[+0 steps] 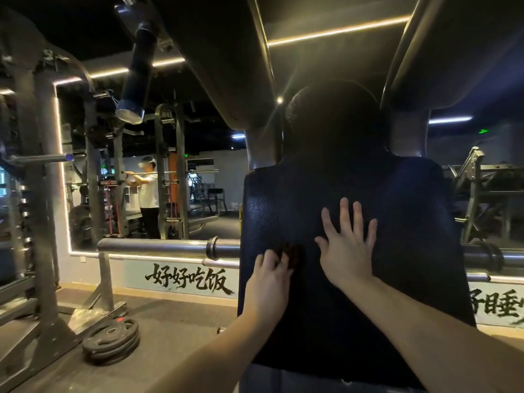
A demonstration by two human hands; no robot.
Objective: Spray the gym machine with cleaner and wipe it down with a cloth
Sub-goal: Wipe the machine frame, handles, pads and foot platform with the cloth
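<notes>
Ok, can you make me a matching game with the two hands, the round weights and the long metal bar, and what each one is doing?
Things:
1. left hand
2. right hand
3. stack of black round weight plates
4. long silver metal barbell

Places or states:
A. lying on the floor
B. spread flat on the black padded backrest
C. gripping the dark crumpled cloth
D. running sideways behind the backrest

Pairs: 1-C, 2-B, 3-A, 4-D.
</notes>
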